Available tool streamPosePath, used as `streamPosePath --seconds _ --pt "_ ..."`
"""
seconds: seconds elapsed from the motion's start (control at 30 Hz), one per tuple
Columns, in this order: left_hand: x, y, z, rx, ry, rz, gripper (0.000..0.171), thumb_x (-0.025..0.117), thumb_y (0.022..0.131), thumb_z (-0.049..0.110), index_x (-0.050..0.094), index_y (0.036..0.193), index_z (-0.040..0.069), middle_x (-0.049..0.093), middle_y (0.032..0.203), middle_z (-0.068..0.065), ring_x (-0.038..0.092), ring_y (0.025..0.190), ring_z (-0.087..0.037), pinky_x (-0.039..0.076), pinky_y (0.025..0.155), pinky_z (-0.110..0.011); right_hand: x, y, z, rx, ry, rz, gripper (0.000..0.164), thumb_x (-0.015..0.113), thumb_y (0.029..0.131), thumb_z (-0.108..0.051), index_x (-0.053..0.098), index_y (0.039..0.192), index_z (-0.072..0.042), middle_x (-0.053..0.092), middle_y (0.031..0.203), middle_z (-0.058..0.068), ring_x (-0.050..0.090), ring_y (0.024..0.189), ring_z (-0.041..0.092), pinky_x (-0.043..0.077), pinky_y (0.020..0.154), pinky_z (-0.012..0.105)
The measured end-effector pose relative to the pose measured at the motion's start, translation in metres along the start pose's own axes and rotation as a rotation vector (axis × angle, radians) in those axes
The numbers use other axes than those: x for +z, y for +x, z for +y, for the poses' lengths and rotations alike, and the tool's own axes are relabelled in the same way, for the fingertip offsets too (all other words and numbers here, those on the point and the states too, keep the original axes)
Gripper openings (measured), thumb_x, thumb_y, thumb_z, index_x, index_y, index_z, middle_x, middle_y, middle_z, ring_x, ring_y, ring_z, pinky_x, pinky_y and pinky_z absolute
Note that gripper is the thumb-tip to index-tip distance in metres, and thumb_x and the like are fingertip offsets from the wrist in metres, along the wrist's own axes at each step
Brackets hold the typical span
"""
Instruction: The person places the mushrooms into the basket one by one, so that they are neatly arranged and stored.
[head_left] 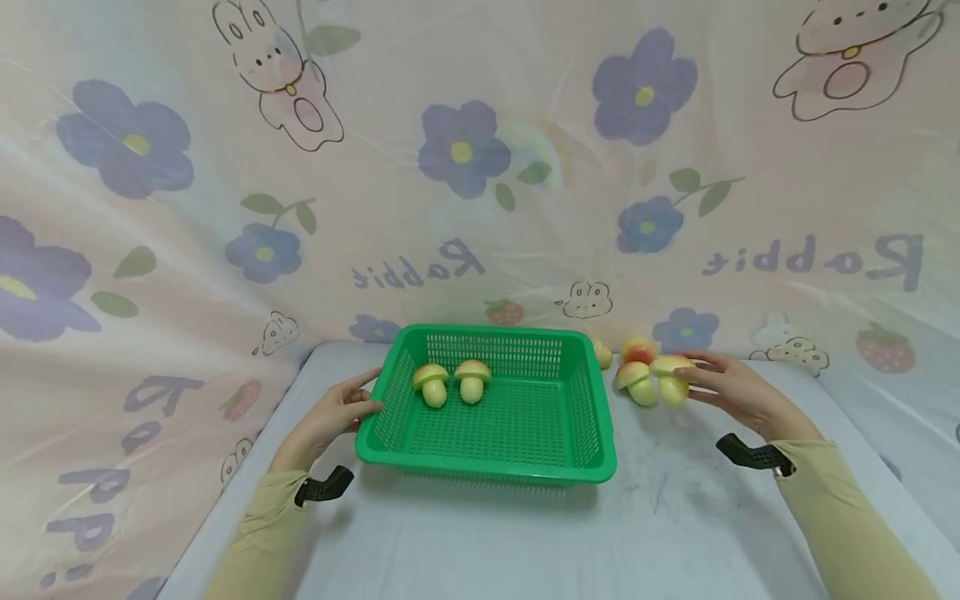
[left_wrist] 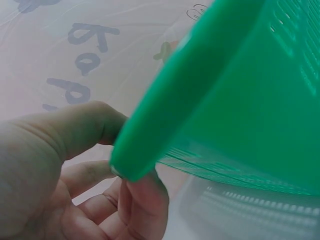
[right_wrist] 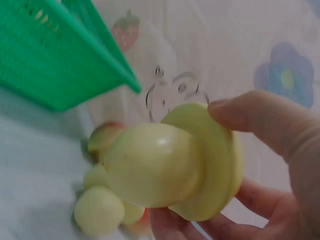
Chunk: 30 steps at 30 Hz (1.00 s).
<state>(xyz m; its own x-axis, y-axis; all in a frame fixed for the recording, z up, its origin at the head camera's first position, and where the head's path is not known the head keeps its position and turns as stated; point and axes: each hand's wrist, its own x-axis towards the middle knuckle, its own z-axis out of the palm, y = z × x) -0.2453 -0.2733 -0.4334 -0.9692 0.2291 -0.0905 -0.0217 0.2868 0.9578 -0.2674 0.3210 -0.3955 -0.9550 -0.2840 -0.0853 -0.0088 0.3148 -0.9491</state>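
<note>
So we've got a mushroom (head_left: pixel 672 388) pinched in our right hand (head_left: pixel 738 393), stem (right_wrist: pixel 154 165) poking outward, basket (head_left: pixel 487 470) off to that hand's left, our left hand (head_left: pixel 328 422) gripping it.

The basket (head_left: pixel 487 470) stands on the tabletop (head_left: pixel 450 546), before the cloth (head_left: pixel 540 225). Two mushrooms (head_left: pixel 471 385) sit inside its left half; other mushrooms (head_left: pixel 639 387) lie just right of it, near the held mushroom (head_left: pixel 670 379).
</note>
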Motion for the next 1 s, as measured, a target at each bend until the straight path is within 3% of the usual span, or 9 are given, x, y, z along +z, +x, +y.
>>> streamPosePath --seconds 0.1,0.23,0.6,1.0 --pt "0.0 0.0 -0.001 -0.003 -0.002 0.001 0.07 0.063 0.093 0.012 0.026 0.153 0.016 0.056 0.092 -0.012 0.057 0.072 -0.02 0.051 0.064 -0.032 0.009 -0.001 -0.01 -0.01 0.0 0.001 0.066 0.054 0.099 -0.028 0.023 0.147 0.006 0.034 0.139 0.019 0.053 0.105 0.004 0.048 0.09 0.032" --pt "0.0 0.0 -0.002 -0.002 -0.002 0.003 0.071 0.064 0.093 0.012 0.026 0.153 0.015 0.055 0.091 -0.012 0.056 0.071 -0.019 0.051 0.063 -0.032 0.024 -0.003 -0.028 -0.018 0.037 0.012 0.067 0.057 0.098 -0.029 0.024 0.148 0.002 0.027 0.144 0.019 0.049 0.11 0.008 0.047 0.091 0.032" --pt "-0.001 0.002 -0.001 -0.001 0.01 0.01 0.07 0.063 0.093 0.011 0.026 0.153 0.015 0.054 0.092 -0.011 0.056 0.07 -0.02 0.051 0.063 -0.033 0.06 0.013 -0.061 -0.132 0.139 -0.035 0.055 0.061 0.096 -0.018 0.036 0.141 0.001 0.042 0.131 0.011 0.053 0.109 0.018 0.049 0.088 0.03" --pt "0.0 0.001 -0.002 0.006 0.005 0.01 0.071 0.064 0.093 0.013 0.026 0.153 0.016 0.055 0.092 -0.012 0.057 0.07 -0.019 0.051 0.063 -0.033 0.1 0.039 -0.088 -0.133 0.155 -0.094 0.059 0.067 0.091 -0.02 0.04 0.141 -0.002 0.043 0.136 0.017 0.052 0.113 0.026 0.047 0.092 0.039"
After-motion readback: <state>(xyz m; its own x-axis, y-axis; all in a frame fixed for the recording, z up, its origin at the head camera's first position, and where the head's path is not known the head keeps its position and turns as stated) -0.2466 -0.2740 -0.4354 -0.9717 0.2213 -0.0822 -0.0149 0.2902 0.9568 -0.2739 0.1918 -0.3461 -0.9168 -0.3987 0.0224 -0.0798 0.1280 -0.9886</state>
